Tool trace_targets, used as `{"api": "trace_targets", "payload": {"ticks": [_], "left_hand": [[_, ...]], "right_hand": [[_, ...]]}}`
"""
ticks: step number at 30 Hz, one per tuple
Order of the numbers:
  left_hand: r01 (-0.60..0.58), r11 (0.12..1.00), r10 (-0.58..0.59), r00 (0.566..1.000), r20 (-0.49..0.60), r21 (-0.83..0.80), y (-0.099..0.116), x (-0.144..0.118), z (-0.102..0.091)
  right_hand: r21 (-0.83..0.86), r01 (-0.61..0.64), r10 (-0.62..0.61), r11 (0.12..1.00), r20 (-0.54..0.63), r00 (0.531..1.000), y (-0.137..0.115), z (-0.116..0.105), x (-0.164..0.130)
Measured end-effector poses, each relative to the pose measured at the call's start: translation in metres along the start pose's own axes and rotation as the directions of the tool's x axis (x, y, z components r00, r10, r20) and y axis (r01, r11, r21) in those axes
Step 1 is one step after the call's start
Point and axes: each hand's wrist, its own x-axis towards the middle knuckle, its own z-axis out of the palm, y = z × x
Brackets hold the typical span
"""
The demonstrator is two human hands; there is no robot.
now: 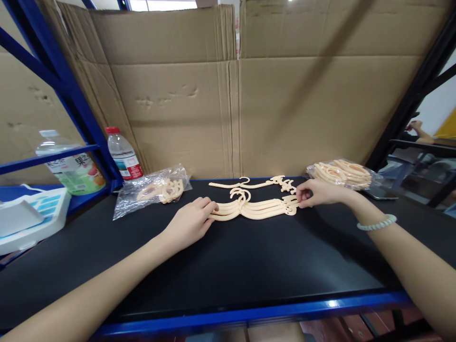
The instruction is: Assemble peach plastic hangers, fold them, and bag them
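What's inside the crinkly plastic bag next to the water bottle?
The clear plastic bag holds cream-coloured hangers, like the stack both hands touch. How many are inside is hidden by overlap and glare.

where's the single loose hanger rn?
The single hanger lies centre-back on the black table, just behind the hanger stack held between both hands.

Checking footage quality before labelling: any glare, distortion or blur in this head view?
Head view: wide-angle bending of the blue metal shelf edge and forearms; faint sheen on the black table mat; the stack of cream plastic hangers between left hand and right hand is sharp.
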Motion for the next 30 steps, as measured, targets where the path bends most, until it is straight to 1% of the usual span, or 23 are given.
{"api": "trace_targets", "payload": {"ticks": [5, 9, 14, 17, 23, 28, 30], "left_hand": [[-0.007, 1.0, 0.007, 1.0, 0.004, 0.007, 0.0024, -0.0004, -0.0012], [-0.005, 1.0, 0.005, 1.0, -0.007, -0.012, 0.0032, -0.0006, -0.0011], [-0.001, 0.999, 0.0, 1.0, -0.019, -0.044, 0.0023, -0.0008, 0.0004], [0.013, 0.999, -0.014, 0.999, -0.029, -0.047, 0.0006, -0.0007, 0.0022], [0.072, 0.997, -0.075, 0.992, -0.099, -0.034, -0.0024, 0.0009, -0.0006], [0.109, 0.992, -0.112, 0.992, -0.05, -0.061, -0.0053, 0.0014, -0.0052], [0.117, 0.99, -0.122, 0.991, -0.051, -0.076, -0.0064, 0.0012, -0.0053]], "right_hand": [[0.016, -0.004, 0.005, 1.0, -0.063, 0.998, -0.0027, -0.0001, 0.0009], [-0.036, -0.021, 0.015, 0.999, -0.143, 0.99, -0.0013, 0.0002, 0.0023], [-0.134, -0.012, -0.027, 0.991, -0.282, 0.959, 0.0028, -0.0004, 0.0032], [-0.18, -0.018, -0.044, 0.983, -0.336, 0.941, 0.0034, -0.0012, 0.0031], [-0.204, -0.031, -0.049, 0.978, -0.375, 0.926, 0.001, -0.0019, 0.0024], [-0.202, -0.033, -0.046, 0.979, -0.373, 0.927, 0.0029, -0.0015, 0.0027], [-0.2, -0.033, -0.045, 0.979, -0.372, 0.927, 0.0032, -0.0016, 0.0028]]}}
